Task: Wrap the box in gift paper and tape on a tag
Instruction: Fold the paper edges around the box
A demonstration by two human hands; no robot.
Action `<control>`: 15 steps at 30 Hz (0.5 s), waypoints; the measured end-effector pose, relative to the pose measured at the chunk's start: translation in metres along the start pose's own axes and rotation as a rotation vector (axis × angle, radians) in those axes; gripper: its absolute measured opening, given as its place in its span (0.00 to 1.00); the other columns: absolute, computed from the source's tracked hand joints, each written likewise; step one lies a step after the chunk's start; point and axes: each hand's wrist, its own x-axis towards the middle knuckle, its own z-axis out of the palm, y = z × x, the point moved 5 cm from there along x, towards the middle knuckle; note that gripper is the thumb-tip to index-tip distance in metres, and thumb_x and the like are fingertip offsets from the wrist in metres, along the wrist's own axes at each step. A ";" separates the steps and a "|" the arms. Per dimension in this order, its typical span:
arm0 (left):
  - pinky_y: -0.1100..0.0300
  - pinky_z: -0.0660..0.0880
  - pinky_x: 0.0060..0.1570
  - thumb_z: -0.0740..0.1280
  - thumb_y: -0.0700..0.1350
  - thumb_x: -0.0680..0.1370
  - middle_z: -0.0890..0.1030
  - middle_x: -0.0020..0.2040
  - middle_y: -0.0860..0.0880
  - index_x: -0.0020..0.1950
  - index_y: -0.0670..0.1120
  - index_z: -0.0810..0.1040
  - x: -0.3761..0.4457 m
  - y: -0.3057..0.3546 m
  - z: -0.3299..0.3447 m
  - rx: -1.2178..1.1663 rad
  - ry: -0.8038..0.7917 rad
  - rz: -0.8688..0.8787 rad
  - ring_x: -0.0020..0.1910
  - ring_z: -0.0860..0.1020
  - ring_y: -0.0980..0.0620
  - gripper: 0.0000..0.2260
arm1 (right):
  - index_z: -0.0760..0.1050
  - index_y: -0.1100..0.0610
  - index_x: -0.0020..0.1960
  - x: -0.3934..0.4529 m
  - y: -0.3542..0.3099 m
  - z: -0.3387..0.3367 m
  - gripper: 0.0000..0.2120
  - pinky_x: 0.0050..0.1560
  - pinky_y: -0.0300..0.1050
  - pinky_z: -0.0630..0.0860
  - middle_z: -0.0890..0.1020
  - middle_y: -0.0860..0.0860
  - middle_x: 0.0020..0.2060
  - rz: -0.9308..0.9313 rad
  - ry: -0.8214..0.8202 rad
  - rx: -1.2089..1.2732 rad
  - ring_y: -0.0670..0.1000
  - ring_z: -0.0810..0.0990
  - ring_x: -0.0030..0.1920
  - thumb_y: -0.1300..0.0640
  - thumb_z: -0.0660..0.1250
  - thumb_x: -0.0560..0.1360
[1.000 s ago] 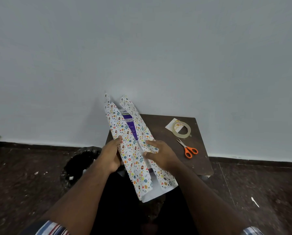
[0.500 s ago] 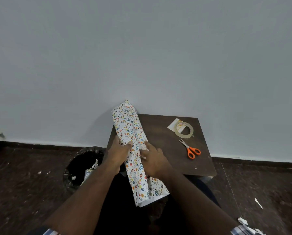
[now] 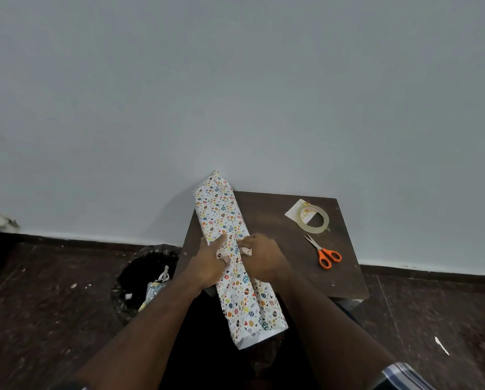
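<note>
The long box is fully hidden inside colourful patterned gift paper (image 3: 221, 209), which lies lengthwise on the left of the small dark table (image 3: 275, 218) and overhangs its near edge. My left hand (image 3: 208, 264) rests on the package's left side, its index finger pressing straight on the top overlap. My right hand (image 3: 261, 258) pinches the paper's right flap at the seam with curled fingers. A roll of clear tape (image 3: 324, 220) lies at the table's far right, on top of a white and yellow tag (image 3: 294, 211).
Orange-handled scissors (image 3: 325, 255) lie on the table just below the tape. A black bin (image 3: 139, 280) with paper scraps stands on the dark floor left of the table. A grey wall rises directly behind the table.
The two paper flaps, standing apart with the purple box showing, have been folded shut over the box. Both hands have come together at the seam in the middle.
</note>
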 end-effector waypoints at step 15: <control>0.59 0.71 0.63 0.63 0.48 0.85 0.66 0.79 0.48 0.84 0.55 0.54 -0.005 -0.003 -0.001 -0.098 0.055 -0.023 0.68 0.73 0.50 0.30 | 0.73 0.67 0.30 0.020 0.009 0.000 0.18 0.32 0.46 0.70 0.75 0.64 0.30 0.077 0.015 0.168 0.51 0.70 0.26 0.59 0.73 0.73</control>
